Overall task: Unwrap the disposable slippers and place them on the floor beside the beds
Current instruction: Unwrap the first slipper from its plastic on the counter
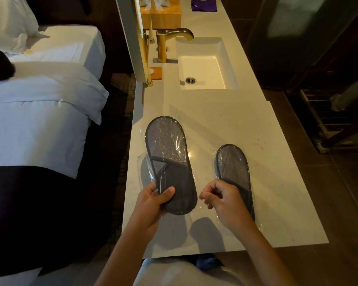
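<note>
Two packs of grey disposable slippers in clear plastic are over the pale stone counter (277, 182). My left hand (153, 203) grips the toe end of the left slipper pack (167, 153), thumb on top, holding it slightly raised above the counter. My right hand (219, 201) pinches the edge of that pack's clear wrapper between thumb and fingers. The second slipper pack (233, 166) lies flat on the counter to the right, its near end hidden under my right hand and wrist.
A rectangular sink (203, 71) with a gold faucet (174, 40) sits further along the counter. A wooden box (163, 19) and a purple cloth (204, 5) are at the far end. White beds (39, 112) lie left, across a dark floor gap (112, 162).
</note>
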`<state>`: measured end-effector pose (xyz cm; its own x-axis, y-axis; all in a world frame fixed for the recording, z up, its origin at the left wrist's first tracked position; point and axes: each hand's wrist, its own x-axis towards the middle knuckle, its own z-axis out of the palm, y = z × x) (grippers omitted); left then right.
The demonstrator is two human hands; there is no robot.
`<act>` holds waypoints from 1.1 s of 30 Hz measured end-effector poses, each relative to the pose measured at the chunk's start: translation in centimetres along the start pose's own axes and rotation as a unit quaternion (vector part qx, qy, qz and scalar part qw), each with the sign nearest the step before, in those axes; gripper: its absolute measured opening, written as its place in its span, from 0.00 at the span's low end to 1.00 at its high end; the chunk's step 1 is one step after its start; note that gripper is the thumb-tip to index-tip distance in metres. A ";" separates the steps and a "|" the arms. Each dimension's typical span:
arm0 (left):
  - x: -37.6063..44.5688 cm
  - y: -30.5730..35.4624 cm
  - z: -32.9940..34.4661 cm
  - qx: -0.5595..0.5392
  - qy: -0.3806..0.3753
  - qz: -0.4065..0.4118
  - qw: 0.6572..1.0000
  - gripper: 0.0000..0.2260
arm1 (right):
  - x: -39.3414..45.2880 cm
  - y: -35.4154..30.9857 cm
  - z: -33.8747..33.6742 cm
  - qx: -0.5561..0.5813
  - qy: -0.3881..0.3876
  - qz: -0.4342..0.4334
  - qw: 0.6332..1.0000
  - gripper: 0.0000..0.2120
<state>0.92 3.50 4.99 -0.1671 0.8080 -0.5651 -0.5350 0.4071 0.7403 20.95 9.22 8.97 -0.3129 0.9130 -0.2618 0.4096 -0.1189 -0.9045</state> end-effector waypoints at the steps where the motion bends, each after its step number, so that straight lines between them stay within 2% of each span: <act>1: 0.0 0.1 0.0 -0.003 0.000 0.000 1.000 0.21 | 0.0 -0.1 0.0 -0.001 -0.002 -0.007 1.000 0.06; 10: 0.1 0.0 0.0 -0.017 0.021 -0.006 1.000 0.22 | -0.2 -0.2 0.3 -0.016 0.019 -0.033 0.999 0.09; 17: 0.1 -0.3 0.3 -0.037 0.057 -0.019 0.997 0.22 | -0.7 -0.7 0.6 -0.052 0.060 -0.140 0.987 0.07; 23: 0.4 0.5 1.1 -0.073 0.076 -0.055 0.993 0.20 | -1.0 -1.0 0.6 -0.070 0.038 -0.186 0.979 0.08; 27: 0.8 0.9 1.2 -0.078 0.094 -0.074 0.990 0.15 | -1.0 -1.0 -0.1 -0.070 0.015 -0.188 0.980 0.09; 30: 1.3 1.6 0.6 -0.111 0.131 -0.096 0.980 0.15 | -1.1 -0.7 -0.9 -0.021 -0.004 -0.179 0.984 0.10; 33: 1.4 2.1 0.7 -0.105 0.114 -0.082 0.985 0.15 | -0.9 -0.4 -1.3 0.015 0.005 -0.140 0.990 0.10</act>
<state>0.18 5.75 6.03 -0.2327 0.6129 -0.7551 -0.7257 0.4075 0.5543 22.20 8.91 10.02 -0.4025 0.9154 0.0032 0.2832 0.1278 -0.9505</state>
